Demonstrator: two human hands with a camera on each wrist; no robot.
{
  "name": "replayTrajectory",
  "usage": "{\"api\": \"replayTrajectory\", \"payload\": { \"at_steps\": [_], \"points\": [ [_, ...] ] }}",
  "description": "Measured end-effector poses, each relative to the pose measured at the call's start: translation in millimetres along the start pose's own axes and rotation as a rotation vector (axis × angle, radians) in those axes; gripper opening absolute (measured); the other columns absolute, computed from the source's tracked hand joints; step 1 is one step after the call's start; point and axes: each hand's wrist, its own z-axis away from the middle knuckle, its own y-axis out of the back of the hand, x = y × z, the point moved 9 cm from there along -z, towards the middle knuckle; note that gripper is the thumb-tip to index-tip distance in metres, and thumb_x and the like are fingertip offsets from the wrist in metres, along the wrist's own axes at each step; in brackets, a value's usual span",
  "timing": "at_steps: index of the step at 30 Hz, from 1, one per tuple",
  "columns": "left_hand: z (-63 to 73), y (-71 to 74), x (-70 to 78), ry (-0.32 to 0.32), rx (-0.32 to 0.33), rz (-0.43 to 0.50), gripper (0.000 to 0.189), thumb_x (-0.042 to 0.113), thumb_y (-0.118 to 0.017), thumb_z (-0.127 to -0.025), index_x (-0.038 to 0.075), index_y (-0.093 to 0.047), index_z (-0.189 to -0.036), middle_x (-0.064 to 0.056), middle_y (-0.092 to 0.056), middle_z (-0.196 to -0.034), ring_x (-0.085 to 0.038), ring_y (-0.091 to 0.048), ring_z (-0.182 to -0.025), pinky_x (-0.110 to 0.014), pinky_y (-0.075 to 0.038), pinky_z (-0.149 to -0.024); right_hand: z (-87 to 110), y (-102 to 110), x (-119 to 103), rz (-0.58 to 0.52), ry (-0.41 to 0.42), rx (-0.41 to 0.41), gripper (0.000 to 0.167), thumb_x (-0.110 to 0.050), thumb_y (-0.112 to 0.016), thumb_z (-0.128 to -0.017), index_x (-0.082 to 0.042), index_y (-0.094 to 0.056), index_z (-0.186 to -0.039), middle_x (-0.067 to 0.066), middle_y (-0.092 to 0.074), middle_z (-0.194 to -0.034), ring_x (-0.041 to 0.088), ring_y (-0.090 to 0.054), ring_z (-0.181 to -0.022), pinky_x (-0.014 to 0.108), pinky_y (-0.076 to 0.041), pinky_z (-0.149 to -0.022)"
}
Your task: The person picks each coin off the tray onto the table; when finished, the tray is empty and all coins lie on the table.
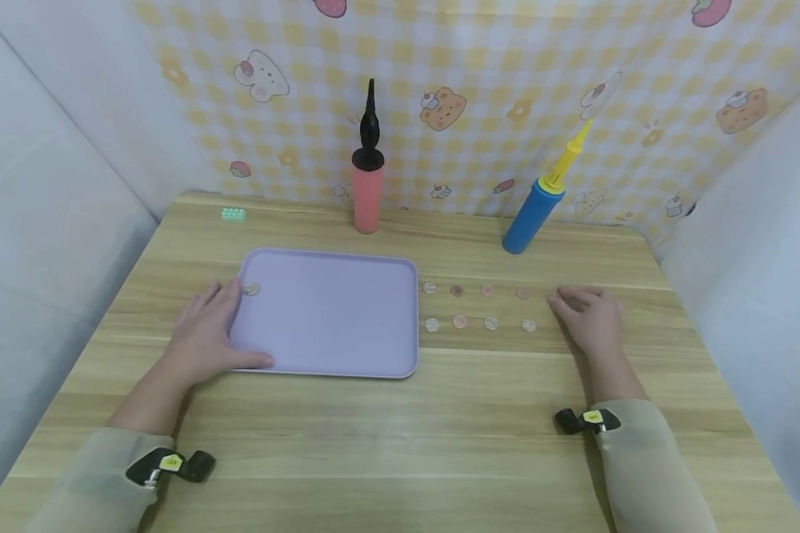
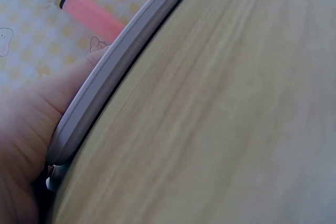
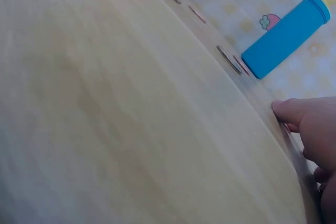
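Note:
My left hand (image 1: 203, 333) rests at the near left corner of a lilac tray (image 1: 327, 314), its thumb over the near rim and its straight fingers along the left edge. Inside the tray, close to those fingertips, lies a silver coin (image 1: 251, 289). My right hand (image 1: 593, 318) is at the right end of the coin rows, low on the table. Its thumb and forefinger pinch a small reddish coin, mostly hidden by the fingers (image 3: 289, 109). Left of it, silver coins (image 1: 491, 324) and copper coins (image 1: 523, 294) lie flat in two rows.
Behind the tray stands a pink hand pump (image 1: 367, 200) with a black top. A blue pump (image 1: 532, 218) with a yellow nozzle leans at the back right. One mint-green toy brick (image 1: 233, 214) lies at the back left, before the patterned cloth (image 1: 480, 159).

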Motion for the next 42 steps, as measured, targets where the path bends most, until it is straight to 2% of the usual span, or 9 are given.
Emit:
{"api": "replayTrajectory", "payload": {
  "at_steps": [6,9,11,15,19,24,32,36,42],
  "points": [
    [-0.4,0.6,1.6,0.011,-0.005,-0.003,0.158,0.076,-0.093,-0.061,-0.006,-0.01,-0.168,-0.034,-0.022,-0.17,-0.058,-0.011,-0.156,-0.078,-0.003,-0.12,5.4,-2.4,-16.5,0.097,-0.051,0.063,0.057,-0.052,-0.068,-0.099,-0.007,-0.075,-0.132,0.027,-0.061,-0.139,0.047,-0.048,-0.134,0.066,-0.031,-0.114],
    [-0.8,0.8,3.1,0.009,-0.004,-0.006,0.158,0.077,-0.092,-0.061,-0.006,-0.01,-0.168,-0.033,-0.023,-0.17,-0.059,-0.012,-0.156,-0.079,-0.004,-0.12,6.0,-8.0,-38.8,0.152,-0.005,0.107,0.059,-0.054,-0.065,-0.099,-0.007,-0.074,-0.134,0.025,-0.061,-0.14,0.047,-0.048,-0.134,0.066,-0.032,-0.114],
    [-0.8,0.9,3.3,0.01,-0.002,-0.003,0.158,0.076,-0.092,-0.06,-0.006,-0.01,-0.168,-0.033,-0.023,-0.17,-0.059,-0.011,-0.156,-0.079,-0.003,-0.12,6.5,-13.4,-60.3,0.155,0.08,0.175,0.053,-0.05,-0.067,-0.099,-0.008,-0.076,-0.128,0.022,-0.064,-0.136,0.046,-0.052,-0.13,0.065,-0.034,-0.112],
    [1.3,1.4,1.4,0.015,0.0,-0.001,0.158,0.076,-0.092,-0.061,-0.007,-0.011,-0.168,-0.034,-0.023,-0.169,-0.059,-0.011,-0.156,-0.079,-0.003,-0.12,10.6,-32.6,-112.5,0.096,0.322,0.309,0.038,-0.039,-0.077,-0.093,-0.005,-0.082,-0.11,0.019,-0.073,-0.118,0.044,-0.06,-0.116,0.062,-0.04,-0.103],
    [2.0,1.6,0.2,0.013,0.007,0.006,0.158,0.077,-0.092,-0.06,-0.005,-0.011,-0.168,-0.032,-0.025,-0.169,-0.058,-0.012,-0.156,-0.079,-0.004,-0.12,17.8,-54.4,-158.2,0.071,0.493,0.347,0.032,-0.033,-0.079,-0.089,-0.004,-0.083,-0.102,0.018,-0.076,-0.108,0.043,-0.064,-0.107,0.059,-0.046,-0.095],
    [0.5,1.4,-1.4,0.005,0.017,0.003,0.158,0.079,-0.091,-0.06,-0.001,-0.011,-0.17,-0.03,-0.026,-0.17,-0.057,-0.014,-0.156,-0.077,-0.004,-0.121,26.6,-77.0,-202.2,0.059,0.585,0.314,0.03,-0.032,-0.079,-0.089,-0.005,-0.084,-0.103,0.016,-0.076,-0.108,0.04,-0.064,-0.106,0.055,-0.047,-0.094],
    [2.7,-0.7,-4.2,0.033,-0.011,0.004,0.159,0.082,-0.089,-0.06,-0.003,-0.01,-0.169,-0.03,-0.023,-0.171,-0.056,-0.011,-0.157,-0.076,-0.002,-0.122,48.9,-121.4,-266.3,0.05,0.701,0.195,0.044,-0.049,-0.073,-0.09,-0.01,-0.083,-0.108,0.012,-0.073,-0.116,0.035,-0.062,-0.112,0.055,-0.046,-0.099],
    [2.3,0.3,-3.1,0.032,-0.016,0.002,0.16,0.083,-0.088,-0.06,-0.003,-0.01,-0.169,-0.03,-0.023,-0.171,-0.056,-0.011,-0.157,-0.075,-0.002,-0.123,64.8,-137.8,-301.8,0.037,0.759,0.161,0.044,-0.049,-0.072,-0.09,-0.011,-0.083,-0.109,0.011,-0.073,-0.116,0.033,-0.063,-0.112,0.053,-0.048,-0.099],
    [0.8,1.9,-2.8,0.03,-0.017,-0.002,0.16,0.084,-0.088,-0.059,-0.004,-0.011,-0.169,-0.03,-0.022,-0.171,-0.055,-0.011,-0.157,-0.075,-0.003,-0.123,91.2,-162.6,-350.4,0.082,0.778,0.071,0.037,-0.046,-0.072,-0.093,-0.016,-0.083,-0.111,0.005,-0.074,-0.114,0.028,-0.067,-0.109,0.047,-0.053,-0.095]
  ]
}}
